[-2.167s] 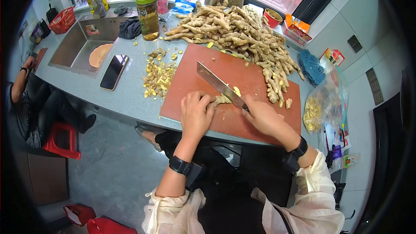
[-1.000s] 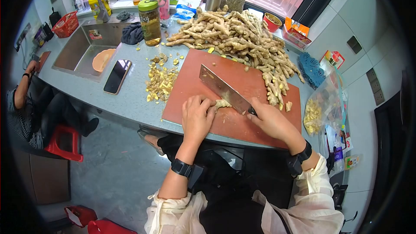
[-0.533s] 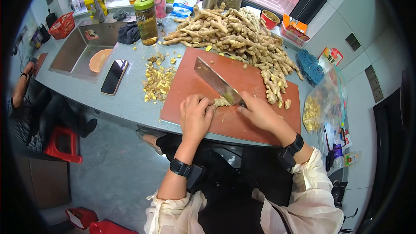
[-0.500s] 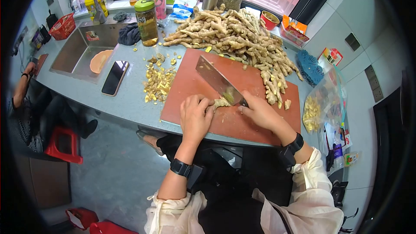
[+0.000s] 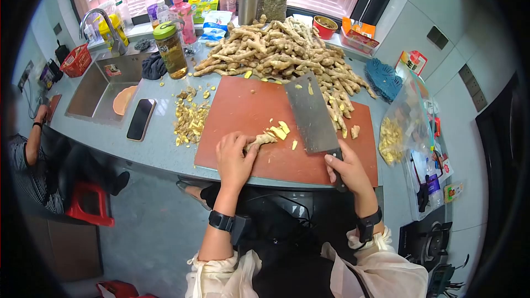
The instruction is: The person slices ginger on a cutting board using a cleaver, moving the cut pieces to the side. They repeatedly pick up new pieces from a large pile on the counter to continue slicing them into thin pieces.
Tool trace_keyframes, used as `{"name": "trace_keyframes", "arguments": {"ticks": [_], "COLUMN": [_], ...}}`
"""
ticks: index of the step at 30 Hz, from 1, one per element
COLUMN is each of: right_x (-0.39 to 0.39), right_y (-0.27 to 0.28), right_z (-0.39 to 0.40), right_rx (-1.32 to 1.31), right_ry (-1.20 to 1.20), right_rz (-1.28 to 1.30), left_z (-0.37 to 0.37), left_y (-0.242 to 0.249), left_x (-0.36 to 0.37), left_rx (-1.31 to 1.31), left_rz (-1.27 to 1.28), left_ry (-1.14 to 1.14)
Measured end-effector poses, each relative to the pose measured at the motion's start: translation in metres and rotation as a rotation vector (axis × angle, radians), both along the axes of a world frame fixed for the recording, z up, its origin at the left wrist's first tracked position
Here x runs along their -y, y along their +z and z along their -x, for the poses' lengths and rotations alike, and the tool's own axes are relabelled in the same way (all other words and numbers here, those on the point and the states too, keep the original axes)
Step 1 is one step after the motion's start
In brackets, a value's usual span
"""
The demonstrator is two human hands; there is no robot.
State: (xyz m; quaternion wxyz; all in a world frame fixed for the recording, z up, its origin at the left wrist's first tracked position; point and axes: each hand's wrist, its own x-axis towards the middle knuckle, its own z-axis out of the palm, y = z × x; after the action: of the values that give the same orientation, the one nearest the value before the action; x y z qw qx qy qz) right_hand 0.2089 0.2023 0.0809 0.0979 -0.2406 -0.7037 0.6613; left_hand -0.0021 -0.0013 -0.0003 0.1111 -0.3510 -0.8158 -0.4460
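Ginger piece [image 5: 259, 140] is pinned under left hand [image 5: 233, 157] fingertips, long axis toward upper right — cleaver [image 5: 312, 113] is gripped in right hand [image 5: 348, 170], blade flat, just right of it.

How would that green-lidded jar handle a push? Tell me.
The jar looks tall and narrow, so a push near its lid would probably tip it. It seems mostly full of liquid, likely heavy. Low pushes should slide it on the smooth counter.
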Motion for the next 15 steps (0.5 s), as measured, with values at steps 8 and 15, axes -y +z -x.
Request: {"name": "trace_keyframes", "arguments": {"ticks": [8, 15], "right_x": [0.01, -0.003], "right_y": [-0.041, -0.046], "right_z": [-0.01, -0.008], "right_rx": [-0.047, -0.052], "right_ry": [0.024, 0.098], "right_rz": [0.181, 0.281], "left_z": [-0.002, -0.003], "left_y": [0.005, 0.005], "left_x": [-0.003, -0.002], "left_rx": [-0.022, 0.023], "left_rz": [0.02, 0.045], "left_ry": [0.023, 0.033]}}
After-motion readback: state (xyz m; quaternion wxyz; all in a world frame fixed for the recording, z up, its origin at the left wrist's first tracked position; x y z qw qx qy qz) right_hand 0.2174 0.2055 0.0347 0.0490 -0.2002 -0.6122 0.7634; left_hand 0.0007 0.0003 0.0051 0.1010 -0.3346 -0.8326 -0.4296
